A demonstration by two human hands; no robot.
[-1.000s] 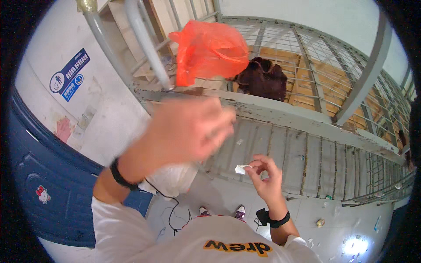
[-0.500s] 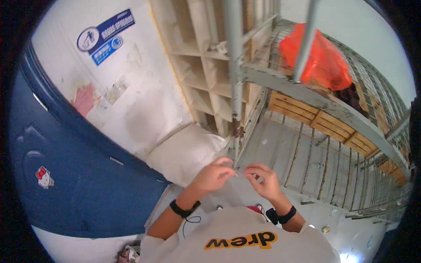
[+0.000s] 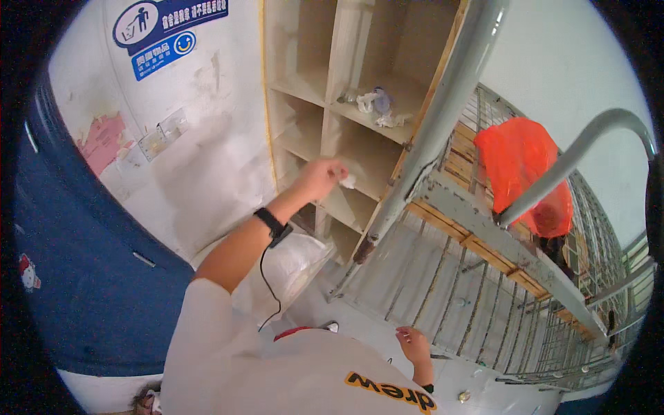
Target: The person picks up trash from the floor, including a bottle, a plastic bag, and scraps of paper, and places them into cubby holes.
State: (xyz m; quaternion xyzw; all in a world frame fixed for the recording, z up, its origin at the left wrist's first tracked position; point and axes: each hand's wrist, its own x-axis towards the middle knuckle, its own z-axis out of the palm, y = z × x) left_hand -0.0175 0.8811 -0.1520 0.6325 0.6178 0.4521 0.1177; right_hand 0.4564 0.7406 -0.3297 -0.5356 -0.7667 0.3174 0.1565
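Observation:
My left hand (image 3: 320, 180) reaches forward to the front of the cubbyhole shelf (image 3: 324, 117), its fingertips closed on a small white scrap (image 3: 348, 181). The scrap looks like crumpled paper or tissue, and most of it sticks out past my fingers. A black band with a cord circles that wrist. Lower down, my right hand (image 3: 415, 344) hangs over the floor near the bed frame, fingers loosely bent and slightly apart, with nothing visible in them. Several crumpled white pieces (image 3: 377, 104) lie in one upper compartment of the shelf.
A grey metal bed frame (image 3: 470, 214) with a thick post stands right of the shelf, an orange plastic bag (image 3: 527, 173) on its upper slats. Under my left arm sits a white sack (image 3: 290, 266). A blue door (image 3: 90, 277) is at left, beside a wall with stickers.
My hands were close together in front of my body. The left has gone forward to the shelf with the white scrap, while the right has dropped lower. The view has shifted too.

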